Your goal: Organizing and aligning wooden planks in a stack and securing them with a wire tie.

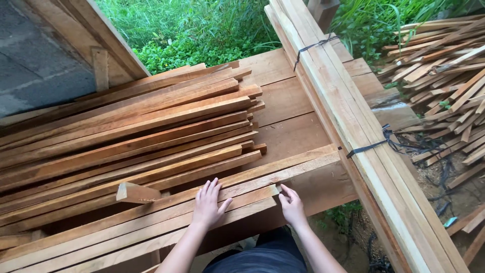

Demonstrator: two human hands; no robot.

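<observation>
While the left hand (208,202) lies flat and open on a long pale wooden strip (151,215), the right hand (292,205) pinches the cut end of this same strip between fingertips and thumb, at the near edge of the wooden platform (288,131). A short loose wood block (137,192) rests just left of the left hand. Behind the hands, a big stack of reddish strips (126,131) covers the platform. To the right, a bundle of pale boards (364,146) is tied with dark bands, probably plastic straps. Farther right, scattered slats (444,76) lie on the ground, and green grass (187,25) grows beyond.
</observation>
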